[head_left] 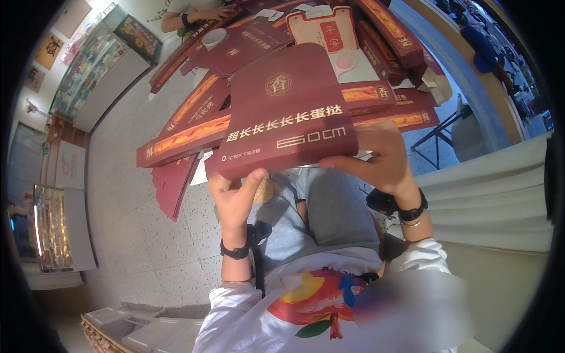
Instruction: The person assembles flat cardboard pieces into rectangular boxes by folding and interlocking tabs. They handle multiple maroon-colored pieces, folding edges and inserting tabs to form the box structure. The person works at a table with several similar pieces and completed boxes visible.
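Close head-worn fisheye view, downward over the fingers [348, 165]

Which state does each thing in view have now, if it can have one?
Maroon carton: held up, printed side facing the camera
Right hand: closed on the carton's right corner
Left hand: at the carton's lower-left edge, grip unclear
Long box at left: lying, partly hidden by the carton
Pink hairbrush: lying beyond the carton
White round object: resting on maroon cardboard
Co-worker's hand: lowered, fingers extended
Lower-left display case: lit
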The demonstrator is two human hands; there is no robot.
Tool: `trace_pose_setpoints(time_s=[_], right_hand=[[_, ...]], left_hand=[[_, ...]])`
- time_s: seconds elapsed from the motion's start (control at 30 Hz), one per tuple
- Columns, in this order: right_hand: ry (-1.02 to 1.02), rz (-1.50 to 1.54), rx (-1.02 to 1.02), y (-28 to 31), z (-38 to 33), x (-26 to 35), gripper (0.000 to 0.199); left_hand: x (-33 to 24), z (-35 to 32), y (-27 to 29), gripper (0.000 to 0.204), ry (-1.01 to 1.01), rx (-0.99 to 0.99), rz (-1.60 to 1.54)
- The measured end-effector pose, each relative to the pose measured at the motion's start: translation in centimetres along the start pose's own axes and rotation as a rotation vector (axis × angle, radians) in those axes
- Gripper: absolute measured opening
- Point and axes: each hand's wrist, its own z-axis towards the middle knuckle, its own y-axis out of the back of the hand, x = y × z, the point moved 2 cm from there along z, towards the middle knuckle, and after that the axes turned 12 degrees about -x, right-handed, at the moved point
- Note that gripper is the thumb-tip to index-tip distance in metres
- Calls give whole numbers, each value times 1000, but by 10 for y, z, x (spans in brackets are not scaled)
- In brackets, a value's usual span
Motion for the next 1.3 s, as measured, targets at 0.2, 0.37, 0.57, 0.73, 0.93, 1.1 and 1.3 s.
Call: trace_pose_setpoints(time_s=[0.2,0.37,0.57,0.73,0.93,1.1,1.3], right_hand=[[53,-66,-146,-4,-1,-1,13],[147,-129,76,0,5,9,14],[252,-226,161,1,18,23,17],[223,-238,-152,1,22,33,29],[478,-316,-81,-5,38,39,28],[435,-306,-37,-6,39,29,17],[317,-164,-123,2,36,26,19]], left_hand=[[-3,8,-11,52,-297,-385,30],[-70,28,-27,77,-909,107,687],[-71,43,-46,54,-891,362,631],[-68,42,-44,47,-876,229,696],[-78,42,-48,46,-910,274,711],[-84,47,-39,51,-824,370,722],[-73,66,-4,40,-661,352,369]])
